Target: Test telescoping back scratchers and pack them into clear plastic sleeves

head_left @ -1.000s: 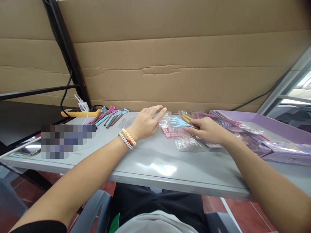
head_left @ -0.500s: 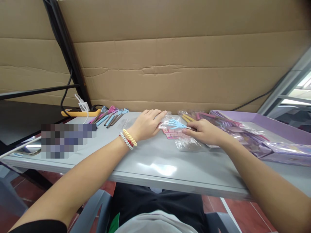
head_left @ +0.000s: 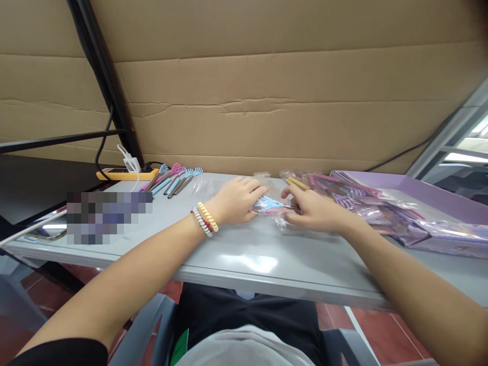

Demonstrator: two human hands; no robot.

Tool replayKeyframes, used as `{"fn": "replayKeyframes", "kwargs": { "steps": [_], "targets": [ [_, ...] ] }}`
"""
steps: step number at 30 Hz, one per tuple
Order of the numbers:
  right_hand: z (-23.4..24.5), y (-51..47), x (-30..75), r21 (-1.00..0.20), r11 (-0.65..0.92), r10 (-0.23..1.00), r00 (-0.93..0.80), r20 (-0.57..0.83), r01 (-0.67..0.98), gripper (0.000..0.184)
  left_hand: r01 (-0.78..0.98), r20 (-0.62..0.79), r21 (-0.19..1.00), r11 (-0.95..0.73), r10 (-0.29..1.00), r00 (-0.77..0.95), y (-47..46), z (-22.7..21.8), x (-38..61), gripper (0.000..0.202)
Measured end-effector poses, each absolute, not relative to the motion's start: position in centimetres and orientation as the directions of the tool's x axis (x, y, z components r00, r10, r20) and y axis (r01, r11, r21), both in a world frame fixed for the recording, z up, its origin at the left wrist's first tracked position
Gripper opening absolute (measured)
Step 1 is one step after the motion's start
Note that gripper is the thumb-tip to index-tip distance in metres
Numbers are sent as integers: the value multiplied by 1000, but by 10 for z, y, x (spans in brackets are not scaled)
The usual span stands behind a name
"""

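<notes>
A light-blue, claw-headed back scratcher with a metal shaft lies across the middle of the table, its head at a clear plastic bag. My left hand is on the bag, thumb and fingers pinching its edge beside the claw. From the right, my right hand grips the scratcher's handle, which mostly disappears under the fingers; the index finger is bent above it. Something pink shows beneath the plastic. Whether the claw sits inside the bag or behind its film is hard to make out.
Several blue and pink back scratchers lie at the back left beside a yellow power strip. A purple box with bagged items stands at the right. Yellow handles lie behind my right hand. Cardboard walls the back.
The blue back scratcher has moved left and lower, its claw now against the plastic by my left hand. My right hand has shifted slightly with it, index finger more raised.
</notes>
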State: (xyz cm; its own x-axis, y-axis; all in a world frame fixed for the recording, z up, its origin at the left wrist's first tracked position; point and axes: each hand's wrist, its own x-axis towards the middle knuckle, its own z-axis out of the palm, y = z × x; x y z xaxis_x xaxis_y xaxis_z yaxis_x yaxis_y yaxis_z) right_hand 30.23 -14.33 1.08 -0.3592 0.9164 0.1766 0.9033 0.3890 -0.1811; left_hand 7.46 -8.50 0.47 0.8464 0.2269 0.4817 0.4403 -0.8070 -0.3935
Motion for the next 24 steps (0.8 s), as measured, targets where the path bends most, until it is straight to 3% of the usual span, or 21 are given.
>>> {"fn": "replayKeyframes", "kwargs": {
  "steps": [5, 8, 12, 15, 18, 24],
  "targets": [
    [8, -146, 295, -185, 483, 860, -425, 281, 856, 38, 474, 482, -411, -779, 256, 838, -87, 3, 77, 42],
    [7, -146, 295, -220, 529, 807, -406, 429, 819, 26, 542, 517, -387, -746, 311, 798, -85, 2, 76, 33],
    [6, -143, 295, -138, 636, 702, -494, 513, 759, 15, 600, 531, -380, -704, 365, 764, -81, 2, 76, 25],
    [4, -141, 292, -102, 676, 662, -541, 518, 730, 20, 584, 507, -396, -708, 362, 782, -80, 1, 77, 19],
    [3, -142, 292, -130, 639, 701, -505, 504, 758, 23, 584, 485, -400, -706, 378, 789, -80, 1, 78, 16],
    [10, -142, 305, -214, 507, 847, -438, 300, 835, 29, 658, 523, -359, -662, 441, 729, -76, 6, 73, 17]
  ]
}}
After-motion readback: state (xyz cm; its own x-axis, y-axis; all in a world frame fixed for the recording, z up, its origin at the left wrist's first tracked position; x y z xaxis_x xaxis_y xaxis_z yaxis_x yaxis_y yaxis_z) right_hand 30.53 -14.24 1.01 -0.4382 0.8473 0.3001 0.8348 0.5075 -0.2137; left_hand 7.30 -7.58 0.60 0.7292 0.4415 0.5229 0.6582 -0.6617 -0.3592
